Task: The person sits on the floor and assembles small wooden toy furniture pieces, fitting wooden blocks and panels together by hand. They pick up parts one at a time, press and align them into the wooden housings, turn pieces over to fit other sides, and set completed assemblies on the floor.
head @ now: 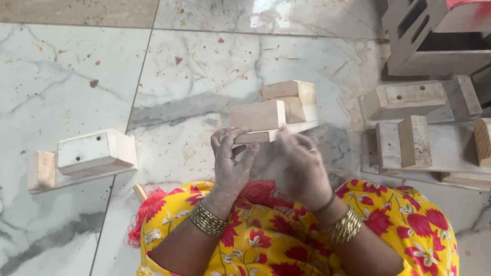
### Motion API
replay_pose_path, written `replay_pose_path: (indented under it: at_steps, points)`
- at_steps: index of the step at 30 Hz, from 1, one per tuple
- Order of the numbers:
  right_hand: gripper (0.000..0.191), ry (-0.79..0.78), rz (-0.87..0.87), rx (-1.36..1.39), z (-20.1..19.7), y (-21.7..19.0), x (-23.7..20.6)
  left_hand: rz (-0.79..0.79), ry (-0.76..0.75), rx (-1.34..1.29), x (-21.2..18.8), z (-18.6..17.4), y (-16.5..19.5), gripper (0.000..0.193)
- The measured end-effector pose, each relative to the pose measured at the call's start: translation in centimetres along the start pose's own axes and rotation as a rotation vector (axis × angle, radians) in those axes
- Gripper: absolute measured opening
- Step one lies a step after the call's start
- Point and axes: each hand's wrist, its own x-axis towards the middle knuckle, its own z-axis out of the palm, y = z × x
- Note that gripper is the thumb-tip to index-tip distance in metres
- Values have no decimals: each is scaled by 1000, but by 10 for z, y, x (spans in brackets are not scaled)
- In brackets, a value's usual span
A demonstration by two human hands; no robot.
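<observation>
Head view: wooden pieces (449, 130) heaped near the perhaps-gripped block (274, 113).

Both hands hold a wooden piece (274, 115) over the marble floor (27, 71): left hand (231, 161) beneath, right hand (297, 164) blurred. Similar pieces (442, 129) lie right; another (83, 158) lies left.

Right hand (298, 167) is blurry, covers part of the wood piece (274, 113); stack (451, 114) cut off at the right edge.
</observation>
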Motion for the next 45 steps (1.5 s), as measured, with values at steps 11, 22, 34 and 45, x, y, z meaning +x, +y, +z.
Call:
replay_pose_path:
  at_steps: [11,22,34,45]
  points:
    - [65,-79,328,-15,-4,30,17,-40,6,-7,4,-1,7,45]
    - [81,-52,87,-128,1,24,23,-35,13,15,4,-4,6,42]
    - [50,118,64,190,-3,-2,20,-37,24,52,-2,-11,-3,43]
    - [61,107,-180,110,-1,-24,-1,3,-26,-21,-5,-8,-1,40]
